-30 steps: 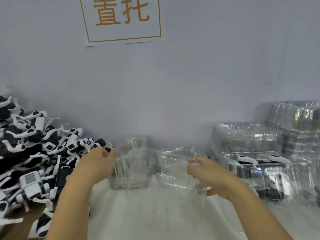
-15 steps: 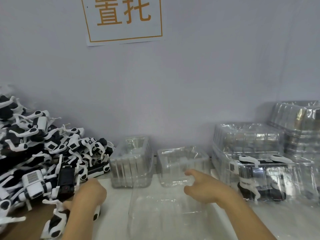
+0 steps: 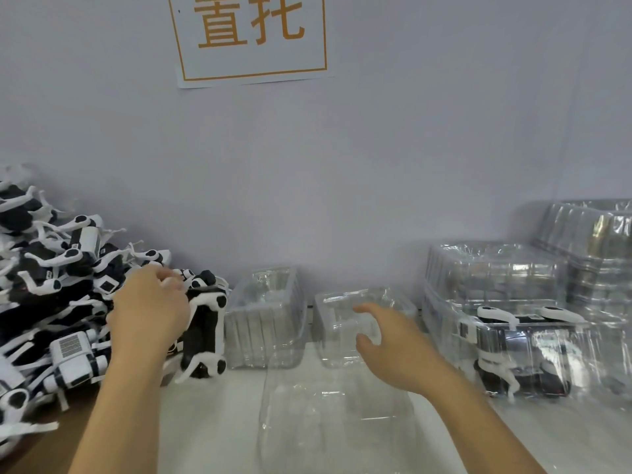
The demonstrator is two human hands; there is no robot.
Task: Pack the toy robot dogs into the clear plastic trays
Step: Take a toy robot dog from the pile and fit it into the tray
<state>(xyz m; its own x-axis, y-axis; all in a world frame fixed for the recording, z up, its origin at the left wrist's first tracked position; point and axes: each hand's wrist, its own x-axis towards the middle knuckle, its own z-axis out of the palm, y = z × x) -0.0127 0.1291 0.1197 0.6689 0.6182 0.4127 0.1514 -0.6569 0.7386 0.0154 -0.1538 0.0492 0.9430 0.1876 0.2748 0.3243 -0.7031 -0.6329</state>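
The left hand (image 3: 150, 309) has risen onto the toy-dog pile (image 3: 51, 289), fingers curling around one dog (image 3: 205, 323); right hand (image 3: 386, 343) hovers released. Next: seat it in the empty tray (image 3: 338, 436) beside the pile.

Bright, even light; glare on clear trays (image 3: 492, 271), soft focus, wide-angle bending at edges

Just two bare forearms coming in from the bottom of the shot, no sleeves showing on either. The left hand (image 3: 150, 309) and right hand (image 3: 390, 347) are bare too, no gloves. Can't spot a watch, ring or wristband on what's visible. Fingernails look short and plain where they show, though it's a bit blurry.
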